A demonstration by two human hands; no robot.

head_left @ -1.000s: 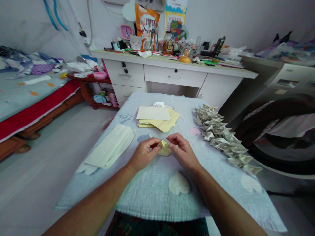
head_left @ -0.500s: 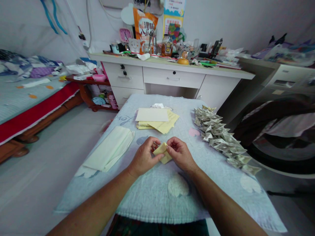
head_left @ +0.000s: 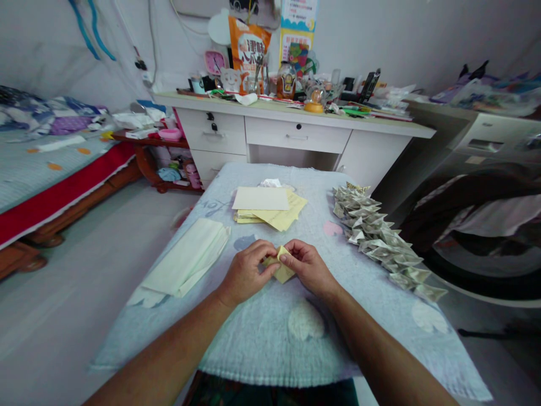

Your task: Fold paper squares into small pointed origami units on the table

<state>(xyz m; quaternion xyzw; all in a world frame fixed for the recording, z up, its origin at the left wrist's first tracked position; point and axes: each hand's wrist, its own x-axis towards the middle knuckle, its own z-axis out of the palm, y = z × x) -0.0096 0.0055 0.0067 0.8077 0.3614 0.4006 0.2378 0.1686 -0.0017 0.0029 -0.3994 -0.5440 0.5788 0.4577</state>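
A small folded yellow paper (head_left: 284, 274) is held between both hands over the cloth-covered table (head_left: 262, 344). My left hand (head_left: 249, 269) pinches its left side between thumb and fingers. From the right, my right hand (head_left: 307, 265) grips the upper part, its thumb on the paper near the top fold. The fingertips behind the paper are partly hidden. Beyond the hands lies a stack of yellow sheets (head_left: 281, 217) with a white card (head_left: 261, 198) on top. Many folded paper pieces (head_left: 380, 239) stand in an interlocked row at the right.
A folded pale cloth or paper bundle (head_left: 186, 259) lies on the table's left. White crumpled tissue (head_left: 270, 182) sits behind the stack. Past the table stands a white desk (head_left: 296, 135) loaded with items. A washing machine (head_left: 486, 144) is at right, a bed (head_left: 63, 152) at left.
My left fingertips have shifted inward and up on the paper, and my right thumb has moved slightly left over its top. The paper's upper flap looks narrower and more bent.
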